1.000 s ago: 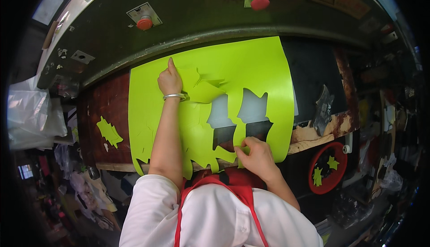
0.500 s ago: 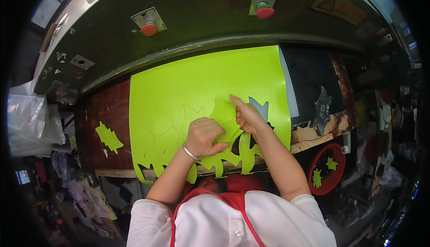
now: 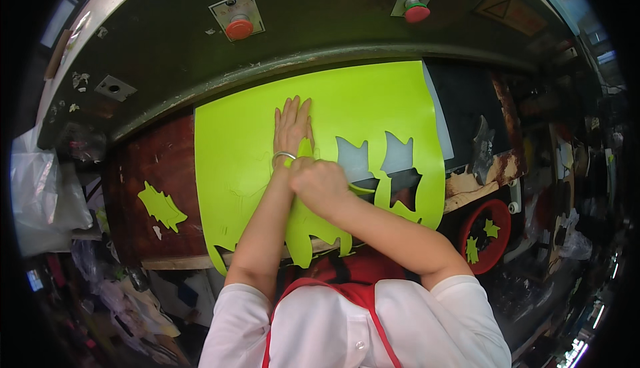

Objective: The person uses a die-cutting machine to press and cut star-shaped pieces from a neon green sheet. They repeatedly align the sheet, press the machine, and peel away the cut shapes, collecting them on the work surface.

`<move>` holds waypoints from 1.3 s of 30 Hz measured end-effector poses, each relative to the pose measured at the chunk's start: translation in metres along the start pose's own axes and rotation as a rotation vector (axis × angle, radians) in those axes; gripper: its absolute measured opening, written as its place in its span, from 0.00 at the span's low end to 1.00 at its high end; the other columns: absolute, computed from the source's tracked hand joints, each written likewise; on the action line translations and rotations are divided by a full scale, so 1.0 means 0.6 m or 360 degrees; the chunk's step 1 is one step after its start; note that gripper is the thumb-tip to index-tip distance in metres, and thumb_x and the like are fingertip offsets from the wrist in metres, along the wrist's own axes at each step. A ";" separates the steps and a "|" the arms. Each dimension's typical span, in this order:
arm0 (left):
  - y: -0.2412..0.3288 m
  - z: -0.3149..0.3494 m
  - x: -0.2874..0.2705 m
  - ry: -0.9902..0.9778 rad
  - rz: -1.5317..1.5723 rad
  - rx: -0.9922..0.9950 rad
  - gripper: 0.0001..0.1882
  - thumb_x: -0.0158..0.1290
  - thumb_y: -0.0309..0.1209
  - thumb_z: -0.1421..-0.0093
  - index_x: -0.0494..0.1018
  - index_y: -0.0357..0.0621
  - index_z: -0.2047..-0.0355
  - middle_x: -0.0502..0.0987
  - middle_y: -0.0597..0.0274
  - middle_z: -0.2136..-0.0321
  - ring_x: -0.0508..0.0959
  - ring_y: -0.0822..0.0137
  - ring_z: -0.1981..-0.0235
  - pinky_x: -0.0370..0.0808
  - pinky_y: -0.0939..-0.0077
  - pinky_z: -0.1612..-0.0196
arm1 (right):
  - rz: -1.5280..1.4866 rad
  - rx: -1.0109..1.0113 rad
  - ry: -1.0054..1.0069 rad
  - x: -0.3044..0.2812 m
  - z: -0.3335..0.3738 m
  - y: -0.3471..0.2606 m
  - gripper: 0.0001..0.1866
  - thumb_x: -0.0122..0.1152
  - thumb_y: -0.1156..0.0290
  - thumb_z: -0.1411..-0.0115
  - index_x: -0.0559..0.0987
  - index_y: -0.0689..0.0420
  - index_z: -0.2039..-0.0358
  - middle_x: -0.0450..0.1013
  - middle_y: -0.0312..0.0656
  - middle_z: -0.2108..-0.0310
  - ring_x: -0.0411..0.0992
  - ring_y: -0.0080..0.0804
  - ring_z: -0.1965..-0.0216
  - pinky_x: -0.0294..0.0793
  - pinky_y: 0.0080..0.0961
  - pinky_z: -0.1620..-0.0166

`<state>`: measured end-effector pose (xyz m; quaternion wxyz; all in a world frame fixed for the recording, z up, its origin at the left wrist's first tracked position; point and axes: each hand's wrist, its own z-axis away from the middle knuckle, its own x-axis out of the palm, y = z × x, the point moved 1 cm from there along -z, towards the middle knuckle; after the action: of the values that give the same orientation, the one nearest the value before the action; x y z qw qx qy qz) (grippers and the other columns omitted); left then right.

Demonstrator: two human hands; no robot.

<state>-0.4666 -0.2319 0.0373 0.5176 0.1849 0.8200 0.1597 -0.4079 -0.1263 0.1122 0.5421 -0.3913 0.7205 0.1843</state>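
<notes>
A large lime-green sheet [image 3: 247, 121] with cut-out shapes along its near side covers the middle of the table. My left hand [image 3: 293, 127] lies flat on it, fingers stretched away from me, a silver bangle [image 3: 285, 155] at the wrist. Closed and crossing over my left wrist, my right hand [image 3: 321, 185] grips a lime-green cut piece [image 3: 305, 148], whose tip sticks up beside the bangle. The rest of that piece is hidden by the hand. To its right, two gaps in the sheet show a pale grey layer [image 3: 399, 153] and a dark surface underneath.
Several cut pieces [image 3: 162, 207] lie stacked on the reddish-brown board at left. A red bin [image 3: 501, 247] with star-like green scraps stands at lower right. Beyond the sheet runs a dark machine beam [image 3: 320, 18] with two red push buttons [image 3: 239, 29]. Clear plastic bags [image 3: 50, 188] hang at far left.
My left hand has moved up and flattened on the sheet. My right hand has swung left across my left wrist with a cut piece, leaving another gap in the sheet.
</notes>
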 end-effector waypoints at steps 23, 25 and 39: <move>0.103 0.159 -0.150 -0.0781 0.1736 -0.0512 0.22 0.43 0.36 0.32 0.59 0.35 0.43 0.75 0.62 0.71 0.73 0.77 0.68 0.70 0.80 0.65 | -0.2375 0.1465 0.0796 -0.055 0.129 0.029 0.11 0.50 0.72 0.34 0.76 0.66 0.58 0.76 0.38 0.64 0.72 0.18 0.66 0.71 0.17 0.61; 0.110 0.180 -0.155 -0.0615 0.1955 -0.0691 0.22 0.45 0.32 0.33 0.58 0.36 0.42 0.74 0.63 0.71 0.72 0.78 0.70 0.70 0.82 0.66 | -0.2454 0.1292 0.0743 -0.045 0.125 0.019 0.11 0.51 0.71 0.34 0.76 0.65 0.59 0.76 0.38 0.64 0.72 0.18 0.66 0.71 0.17 0.62; -0.258 0.317 -0.415 0.1151 0.1218 -0.1062 0.13 0.45 0.34 0.32 0.69 0.35 0.58 0.76 0.66 0.66 0.73 0.79 0.67 0.70 0.85 0.65 | -0.1244 0.1010 -0.0313 -0.039 0.189 0.033 0.10 0.59 0.71 0.41 0.76 0.66 0.64 0.75 0.40 0.73 0.71 0.23 0.74 0.70 0.20 0.68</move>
<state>-0.2166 -0.4713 0.0855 0.1432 0.2281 0.7249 0.6340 -0.3486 -0.0273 0.0915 0.7278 -0.4284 0.4864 -0.2240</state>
